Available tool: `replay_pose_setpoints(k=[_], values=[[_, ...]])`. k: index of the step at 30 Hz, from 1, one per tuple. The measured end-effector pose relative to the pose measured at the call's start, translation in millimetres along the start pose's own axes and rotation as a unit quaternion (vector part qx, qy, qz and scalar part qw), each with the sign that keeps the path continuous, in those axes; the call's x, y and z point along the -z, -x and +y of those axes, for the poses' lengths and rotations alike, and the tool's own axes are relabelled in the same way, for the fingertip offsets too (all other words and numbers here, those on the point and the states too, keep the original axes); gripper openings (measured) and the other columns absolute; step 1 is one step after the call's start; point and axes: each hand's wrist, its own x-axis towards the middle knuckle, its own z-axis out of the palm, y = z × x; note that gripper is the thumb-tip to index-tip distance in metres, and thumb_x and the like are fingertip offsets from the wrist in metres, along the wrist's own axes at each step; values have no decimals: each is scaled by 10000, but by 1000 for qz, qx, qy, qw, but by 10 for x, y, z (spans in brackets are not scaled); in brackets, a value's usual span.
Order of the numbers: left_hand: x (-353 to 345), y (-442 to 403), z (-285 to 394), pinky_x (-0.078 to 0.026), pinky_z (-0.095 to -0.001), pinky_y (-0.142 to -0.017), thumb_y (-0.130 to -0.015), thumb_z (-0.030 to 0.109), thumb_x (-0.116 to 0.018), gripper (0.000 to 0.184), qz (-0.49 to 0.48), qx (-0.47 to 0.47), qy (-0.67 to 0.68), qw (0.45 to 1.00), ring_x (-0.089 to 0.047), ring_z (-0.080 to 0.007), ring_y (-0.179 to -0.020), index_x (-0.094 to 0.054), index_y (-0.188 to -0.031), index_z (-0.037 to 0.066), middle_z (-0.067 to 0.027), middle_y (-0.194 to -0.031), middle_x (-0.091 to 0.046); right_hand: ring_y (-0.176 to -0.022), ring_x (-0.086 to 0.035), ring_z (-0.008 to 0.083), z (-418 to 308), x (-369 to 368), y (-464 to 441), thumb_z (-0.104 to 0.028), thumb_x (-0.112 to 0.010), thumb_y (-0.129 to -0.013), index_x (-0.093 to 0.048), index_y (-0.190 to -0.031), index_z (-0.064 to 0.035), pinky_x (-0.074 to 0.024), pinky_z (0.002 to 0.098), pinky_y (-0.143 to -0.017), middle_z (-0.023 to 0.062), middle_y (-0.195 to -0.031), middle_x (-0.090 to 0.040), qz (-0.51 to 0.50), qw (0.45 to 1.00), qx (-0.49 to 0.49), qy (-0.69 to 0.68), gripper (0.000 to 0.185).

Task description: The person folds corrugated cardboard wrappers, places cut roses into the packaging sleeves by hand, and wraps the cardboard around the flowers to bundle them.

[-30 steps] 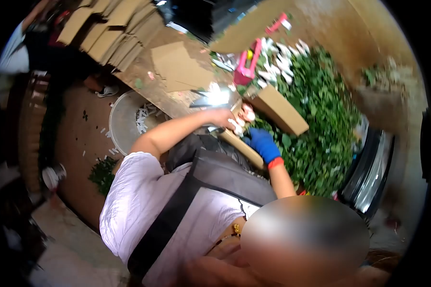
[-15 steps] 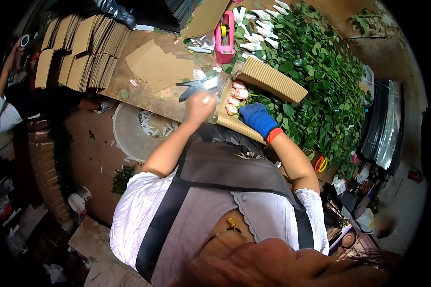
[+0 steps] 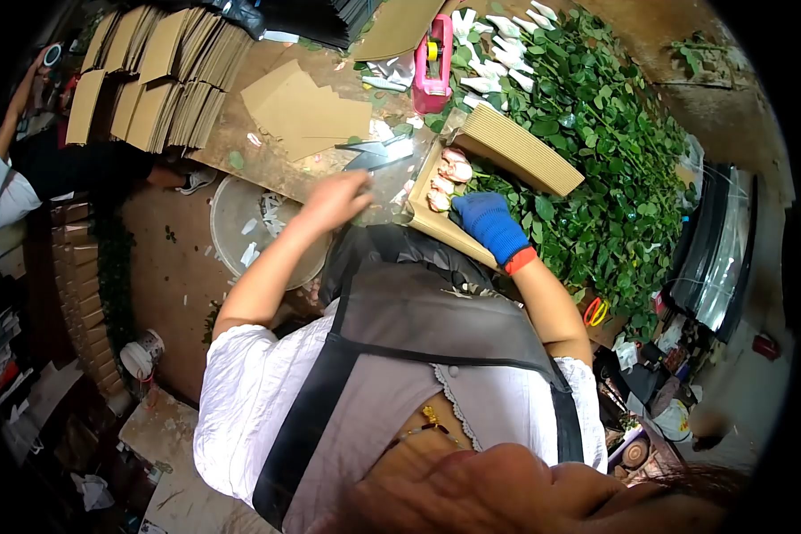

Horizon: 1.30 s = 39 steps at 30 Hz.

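Observation:
My left hand (image 3: 336, 201) is bare, above the table's front edge, with loosely bent fingers apart and nothing visible in them. Just beyond it lie scissors (image 3: 369, 158) with dark blades, beside a shiny, glaring patch. My right hand (image 3: 489, 228), in a blue knitted glove with a red cuff, is closed at the stems just below several pale pink roses (image 3: 455, 165). Its fingertips are partly hidden among leaves. Around the roses is an open corrugated cardboard wrapper (image 3: 516, 149), one flap standing up behind them and another edge toward my apron.
A pink tape dispenser (image 3: 431, 84) stands behind the wrapper. Leafy stems (image 3: 596, 169) and white-wrapped flower heads (image 3: 507, 53) cover the right side. Cardboard sheets (image 3: 303, 111) and folded stacks (image 3: 165, 80) lie left. A bin (image 3: 225, 222) with scraps stands below; another person (image 3: 13, 191) is far left.
My left hand has drawn back from the scissors toward the left, and its fingers have loosened. White pieces in the bin look different. My right hand stays at the roses. The view has shifted slightly.

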Motion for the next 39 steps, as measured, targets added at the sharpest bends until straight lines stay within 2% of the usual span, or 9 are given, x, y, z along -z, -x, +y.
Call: replay_pose_setpoints(k=[3,4,7,11,12,21,27,36,39], values=[[-116,-368,405,-510,-401,-740,-865,201,-685,221,33,-47,112,992,-644,-322,-843,-622,-1020,58,-111,-842,-634,-765,-669,306,85,43,243,-300,-586,-901,-628,-924,-142,-518,433,-642,97,-770,-663,116,991,44,-53,165],[-91,-427,509,-506,-402,-771,-857,205,-697,256,-8,-14,151,988,-630,-310,-865,-621,-1054,61,-114,-898,-628,-708,-645,311,124,34,317,-334,-599,-897,-611,-958,-167,-496,443,-607,93,-736,-637,175,978,62,-90,178],[-205,-586,541,-488,-403,-826,-840,198,-711,294,6,-76,97,992,-613,-296,-950,-622,-1090,69,-119,-983,-620,-681,-638,312,155,106,508,-327,-598,-900,-614,-964,-183,-490,430,-589,88,-737,-637,188,977,27,-102,158],[-349,-752,433,-431,-432,-997,-735,208,-793,610,22,-143,-34,989,-473,-361,-1196,-563,-1291,108,-160,-1318,-503,-671,-637,302,192,47,551,-307,-609,-894,-617,-1007,-200,-490,423,-580,83,-742,-641,183,978,26,-99,156],[-367,-790,402,-402,-435,-1048,-679,226,-833,781,1,-141,-65,988,-424,-388,-1247,-510,-1386,141,-176,-1414,-425,-682,-644,299,206,23,530,-298,-631,-878,-621,-1023,-204,-497,422,-587,81,-747,-646,187,974,46,-120,174],[-381,-939,310,-280,-568,-1093,-640,293,-872,906,-37,-127,-103,986,-232,-415,-1421,-464,-1447,346,-168,-1551,-268,-734,-669,304,139,36,346,-237,-619,-867,-596,-949,-151,-512,430,-614,95,-779,-663,89,991,53,-82,121],[-490,-883,292,-226,-560,-1119,-680,321,-849,910,-51,-89,-97,990,-199,-436,-1435,-412,-1473,406,-189,-1522,-316,-750,-678,311,126,32,235,-241,-554,-903,-572,-977,-125,-514,431,-618,115,-792,-675,49,996,68,-41,140],[-461,-868,319,-298,-437,-948,-664,340,-821,899,-44,-87,-110,989,-393,-309,-1209,-427,-1469,408,-156,-1211,-470,-746,-666,353,129,100,124,-323,-543,-926,-559,-1008,-116,-508,477,-643,165,-809,-673,-23,996,49,-77,224],[-514,-854,315,-288,-443,-960,-672,342,-817,905,-23,-95,-117,988,-383,-311,-1232,-411,-1478,413,-160,-1232,-469,-742,-657,372,198,60,140,-337,-556,-919,-558,-1019,-112,-504,489,-654,176,-800,-664,7,992,87,-94,247]])
